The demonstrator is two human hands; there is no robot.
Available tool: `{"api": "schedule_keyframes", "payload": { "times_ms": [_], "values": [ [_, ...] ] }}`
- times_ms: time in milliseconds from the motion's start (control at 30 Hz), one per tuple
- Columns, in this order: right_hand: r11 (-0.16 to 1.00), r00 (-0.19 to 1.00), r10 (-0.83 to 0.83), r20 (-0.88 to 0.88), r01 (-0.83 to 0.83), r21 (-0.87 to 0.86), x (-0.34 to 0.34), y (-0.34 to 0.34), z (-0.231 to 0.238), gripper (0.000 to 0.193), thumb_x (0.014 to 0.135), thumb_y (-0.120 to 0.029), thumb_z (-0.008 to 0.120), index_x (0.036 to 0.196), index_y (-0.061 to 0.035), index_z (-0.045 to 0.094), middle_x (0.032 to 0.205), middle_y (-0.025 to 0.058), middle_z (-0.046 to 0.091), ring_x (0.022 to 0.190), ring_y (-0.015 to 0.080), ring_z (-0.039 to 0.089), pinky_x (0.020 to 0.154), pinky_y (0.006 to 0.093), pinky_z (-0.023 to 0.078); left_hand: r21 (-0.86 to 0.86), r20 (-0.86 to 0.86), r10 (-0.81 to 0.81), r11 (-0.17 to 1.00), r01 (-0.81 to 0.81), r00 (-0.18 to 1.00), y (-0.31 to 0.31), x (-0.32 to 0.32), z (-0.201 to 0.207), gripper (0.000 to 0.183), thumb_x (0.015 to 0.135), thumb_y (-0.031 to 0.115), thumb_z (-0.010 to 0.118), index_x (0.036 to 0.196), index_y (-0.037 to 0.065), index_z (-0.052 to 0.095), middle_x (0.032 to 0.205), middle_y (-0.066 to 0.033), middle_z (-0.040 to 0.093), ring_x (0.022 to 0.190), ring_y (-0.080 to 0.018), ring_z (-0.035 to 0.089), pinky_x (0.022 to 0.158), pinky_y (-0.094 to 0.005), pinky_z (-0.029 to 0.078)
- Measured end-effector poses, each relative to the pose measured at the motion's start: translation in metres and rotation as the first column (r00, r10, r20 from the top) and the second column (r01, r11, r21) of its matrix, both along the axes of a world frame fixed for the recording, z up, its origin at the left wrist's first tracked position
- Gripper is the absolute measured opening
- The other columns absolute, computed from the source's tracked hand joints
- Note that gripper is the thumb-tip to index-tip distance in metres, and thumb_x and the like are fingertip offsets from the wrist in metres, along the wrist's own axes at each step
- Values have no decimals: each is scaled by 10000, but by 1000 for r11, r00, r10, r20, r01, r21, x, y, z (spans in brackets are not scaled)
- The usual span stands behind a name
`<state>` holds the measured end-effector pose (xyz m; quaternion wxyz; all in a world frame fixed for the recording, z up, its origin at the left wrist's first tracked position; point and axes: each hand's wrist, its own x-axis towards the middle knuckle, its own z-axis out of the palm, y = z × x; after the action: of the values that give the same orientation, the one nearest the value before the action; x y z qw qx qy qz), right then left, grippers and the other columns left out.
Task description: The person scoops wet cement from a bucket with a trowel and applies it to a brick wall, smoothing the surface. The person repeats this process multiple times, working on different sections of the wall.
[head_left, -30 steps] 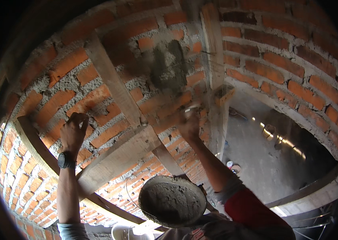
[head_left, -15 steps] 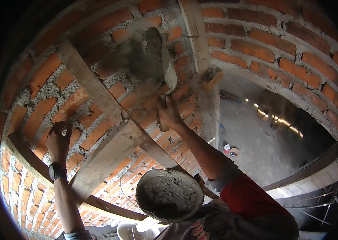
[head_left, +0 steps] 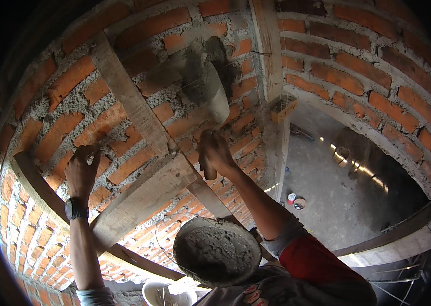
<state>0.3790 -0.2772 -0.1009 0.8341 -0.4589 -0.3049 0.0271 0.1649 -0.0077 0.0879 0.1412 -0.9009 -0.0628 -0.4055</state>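
Observation:
My right hand (head_left: 214, 152) is closed round the handle of a trowel (head_left: 217, 99). Its pale blade points up against a dark patch of wet mortar (head_left: 193, 84) on the brick wall (head_left: 102, 125). To the left, my left hand (head_left: 82, 171) is raised close to the wall with its fingers curled together. Whatever may be in that grip is too small to make out. Below the hands, close to my body, is a round bucket (head_left: 177, 251) containing grey mortar (head_left: 220, 250).
A sloping board (head_left: 128, 97) crosses the wall and meets a wide plank (head_left: 144, 196). An upright timber (head_left: 267, 51) stands at the corner, beside a small wooden block (head_left: 283, 108). Far below on the right lies a grey floor (head_left: 322, 178) with small containers. A white bucket (head_left: 157, 293) sits at the bottom.
The trowel blade has turned from nearly edge-on to showing its broad face against the mortar patch. My left hand remains by the wall. The whole view has shifted slightly.

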Motion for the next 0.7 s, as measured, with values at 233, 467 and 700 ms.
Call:
{"api": "schedule_keyframes", "payload": {
  "times_ms": [233,467,700],
  "values": [
    [866,854,501,-140,-494,82,-9,-24,0,209,982,-321,557,946,-116,545,679,4,540,493,138,541,502,342,489,4,20,-49,999,49,999,-5,0,1,89,924,180,737,992,122,744,1021,-41,747,856,-281,743,718,-379,581],
    [681,738,674,-32,-604,413,-40,-75,25,88,934,-137,544,1015,-102,548,679,15,554,478,157,562,473,344,518,-14,1,-41,999,41,999,0,-3,0,153,894,222,754,1017,131,756,1046,-37,754,849,-282,742,724,-384,579],
    [641,659,-749,66,696,323,-32,-73,37,160,947,32,480,1090,-34,503,733,70,566,623,151,619,546,280,486,-87,-57,33,995,-38,998,2,-5,1,163,893,207,754,1033,125,764,1074,-62,772,945,-281,745,800,-382,589]
  ]
}}
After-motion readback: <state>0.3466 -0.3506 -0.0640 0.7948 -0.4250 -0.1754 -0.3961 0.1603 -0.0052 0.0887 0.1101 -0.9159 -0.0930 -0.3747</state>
